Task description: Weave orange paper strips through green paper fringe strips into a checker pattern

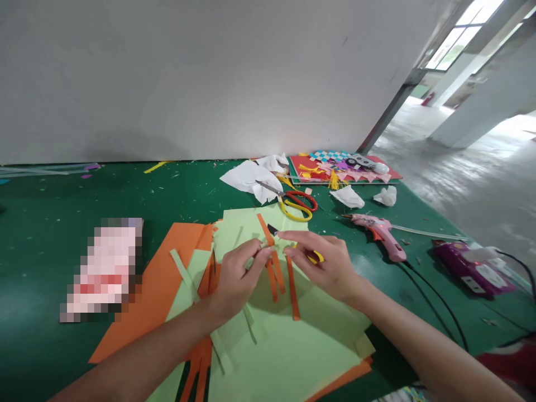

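Note:
My left hand (pixel 238 276) and my right hand (pixel 324 262) meet over a pile of light green paper sheets (pixel 276 346) on a green table (pixel 50 223). Both pinch thin paper strips between the fingertips: orange strips (pixel 274 273) and a light green strip hang from where the fingers meet. A yellow-handled tool (pixel 314 257) shows under my right palm. Orange paper sheets (pixel 154 285) lie beneath the green ones at the left.
Red and yellow scissors (pixel 295 202) lie behind the paper. A pink glue gun (pixel 379 231) and a purple power strip (pixel 473 268) with black cables sit at right. White tissues (pixel 251 178) and a red craft board (pixel 343 167) are farther back. A blurred-out object (pixel 106 268) lies at left.

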`<state>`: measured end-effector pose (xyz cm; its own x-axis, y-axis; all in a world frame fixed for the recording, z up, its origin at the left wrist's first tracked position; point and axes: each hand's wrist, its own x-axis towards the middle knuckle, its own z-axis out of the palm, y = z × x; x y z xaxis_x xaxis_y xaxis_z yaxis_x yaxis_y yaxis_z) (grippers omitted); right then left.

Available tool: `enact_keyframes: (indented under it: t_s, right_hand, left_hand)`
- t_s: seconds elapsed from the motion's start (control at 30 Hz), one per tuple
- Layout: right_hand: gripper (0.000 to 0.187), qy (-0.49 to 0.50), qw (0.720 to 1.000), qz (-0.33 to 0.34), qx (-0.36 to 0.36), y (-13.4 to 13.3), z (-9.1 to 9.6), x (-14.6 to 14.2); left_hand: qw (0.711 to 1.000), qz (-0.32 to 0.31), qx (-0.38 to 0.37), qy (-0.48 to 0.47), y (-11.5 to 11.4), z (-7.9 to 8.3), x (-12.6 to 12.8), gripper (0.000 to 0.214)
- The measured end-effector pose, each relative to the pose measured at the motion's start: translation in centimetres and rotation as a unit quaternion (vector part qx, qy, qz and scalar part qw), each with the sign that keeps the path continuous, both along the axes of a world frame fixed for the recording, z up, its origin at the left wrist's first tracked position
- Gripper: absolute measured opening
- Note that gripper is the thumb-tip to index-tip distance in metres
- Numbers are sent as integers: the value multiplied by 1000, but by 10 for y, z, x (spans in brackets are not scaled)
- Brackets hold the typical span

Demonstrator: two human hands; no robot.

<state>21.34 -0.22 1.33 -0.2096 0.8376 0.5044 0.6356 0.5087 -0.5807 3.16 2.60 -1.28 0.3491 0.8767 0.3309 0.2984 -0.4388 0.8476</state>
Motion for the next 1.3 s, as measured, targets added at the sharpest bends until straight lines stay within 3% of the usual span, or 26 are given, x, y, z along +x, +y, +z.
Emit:
enact_keyframes:
  t_s: [0.2,0.47,0.57,0.8,0.97,1.13,1.3]
  right_hand:
    - [27,-36,997,41,61,1,-14,-1]
    - [20,-33,999,35,24,2,-5,1]
    - [18,-18,999,45,-15,3,0,1]
    - [18,29,981,38,-187,3,6,1]
    - [19,50,972,45,-225,4,5,2]
    - [19,45,982,37,-180,5,6,1]
    - [17,64,998,-16,-22,0,10,1]
  left_hand:
    - [997,-25,55,42,-1,-2,-2,28]
    - [992,-47,98,61,-3,-1,0,29]
    - [991,-51,105,58,-3,-1,1,28]
    - [994,-35,85,63,-2,-3,0,30]
    - [995,-44,63,62,-3,-4,0,31]
    - [997,-48,41,53,-3,-3,-1,25]
    - [997,9,56,-55,0,0,-2,12]
